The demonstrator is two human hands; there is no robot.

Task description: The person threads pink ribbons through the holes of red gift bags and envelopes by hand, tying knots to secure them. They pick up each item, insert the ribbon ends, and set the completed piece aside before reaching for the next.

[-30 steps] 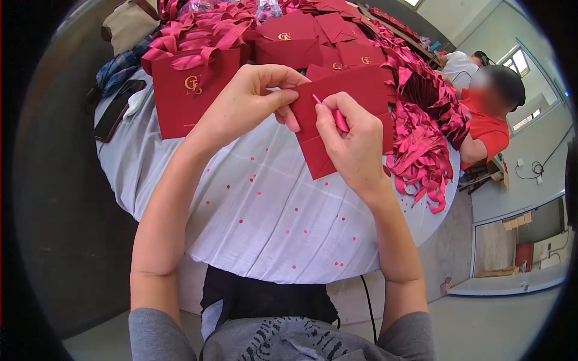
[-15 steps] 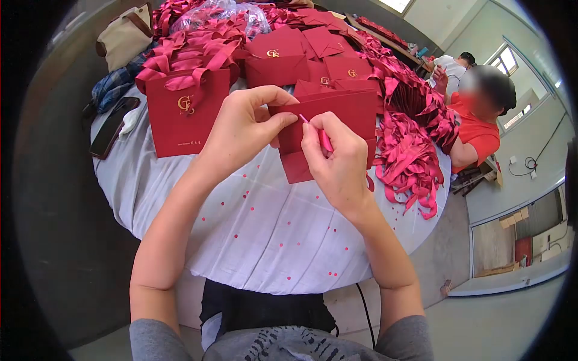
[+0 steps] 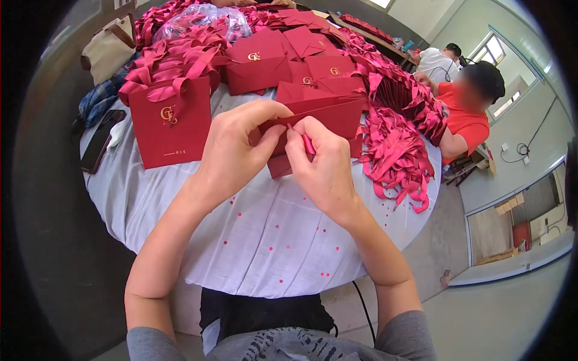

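Note:
My left hand is closed on the upper edge of a red paper bag, its thumb in front and its fingers behind. Close beside it, my right hand pinches a slim pink item against the bag's front near the top edge. Whether that item is a ribbon end or a small tool cannot be made out. The fingertips of both hands almost touch and hide the spot between them. To the left stands a finished-looking red gift bag with a gold logo and ribbon handles.
Several red bags lie stacked behind my hands. A heap of red ribbons sits at the right. A phone rests at the left edge of the white tablecloth. A person in red sits at the right.
My right fingertips have moved in closer to my left thumb, and the pink item's tip is now mostly covered. The whole view has shifted slightly.

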